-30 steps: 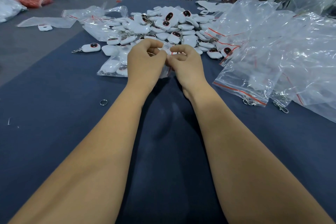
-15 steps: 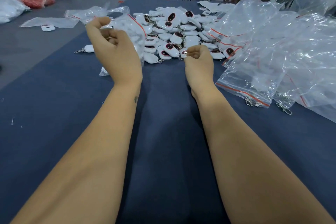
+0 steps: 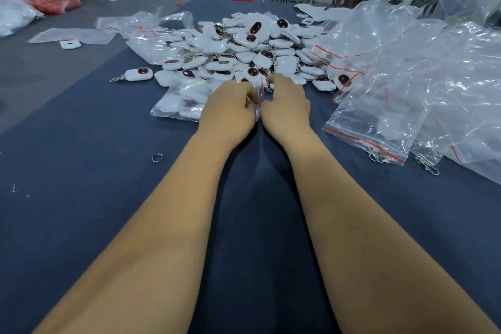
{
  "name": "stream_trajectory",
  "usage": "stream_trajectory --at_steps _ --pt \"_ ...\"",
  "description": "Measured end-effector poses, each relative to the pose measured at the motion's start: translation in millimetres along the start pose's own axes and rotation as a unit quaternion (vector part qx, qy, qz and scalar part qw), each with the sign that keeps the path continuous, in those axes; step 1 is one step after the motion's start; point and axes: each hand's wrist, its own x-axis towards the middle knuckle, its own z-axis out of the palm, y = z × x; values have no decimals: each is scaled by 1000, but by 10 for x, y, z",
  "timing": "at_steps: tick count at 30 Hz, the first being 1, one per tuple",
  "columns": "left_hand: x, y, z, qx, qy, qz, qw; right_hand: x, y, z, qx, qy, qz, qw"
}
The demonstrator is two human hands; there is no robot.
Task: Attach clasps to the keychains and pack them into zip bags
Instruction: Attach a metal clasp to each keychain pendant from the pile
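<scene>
Two bare forearms entered the head view from the lower edge and ran up to the left hand (image 3: 227, 111) and the right hand (image 3: 287, 107). No sleeve, cuff or glove covered either arm along its visible length. Neither wrist carried a watch, band or bracelet. No ring was seen on the fingers that showed. Fingertips and nails were turned away and could not be assessed.

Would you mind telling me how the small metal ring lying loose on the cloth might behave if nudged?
The metal ring looks thin and light, so it would probably slide easily. Lying flat on the blue cloth, it seems unlikely to roll.
</scene>
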Motion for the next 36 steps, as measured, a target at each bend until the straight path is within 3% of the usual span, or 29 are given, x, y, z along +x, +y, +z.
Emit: stream_trajectory --at_steps 5,8,10,13,15,17,21,27,30,33,36 --pt "40 -119 -87 23 142 -148 978 204 -15 -10 -64 0 -34 997" --pt "87 -220 -165 -40 219 -227 948 414 -15 -20 -9 30 -20 999" --pt "98 -218 -170 -35 241 -218 945 536 -62 6 44 44 -8 998" --pt "104 -192 -132 -7 205 -125 971 619 -150 102 53 -37 34 997" --pt "108 -182 -93 14 147 -78 986 619 -146 212 -37 -129 30 990" --pt "107 -170 -56 45 90 -56 993 607 -110 271 -88 -155 10 984" --pt "71 -161 -26 103 23 -49 993 529 -44 209 -77 -116 -4 990" --pt "56 -227 -104 117 55 -125 984 245 -3 48 -50 -88 -50 994" --pt "30 -189 -110 132 90 -109 981 108 35 -4 -26 -47 -34 998" --pt "0 -112 -144 33 135 -45 989 -1 55 -64 31 -7 -14 999" --pt "-50 -14 -128 -187 49 -82 978 -122 6 -111 105 42 -24 993"
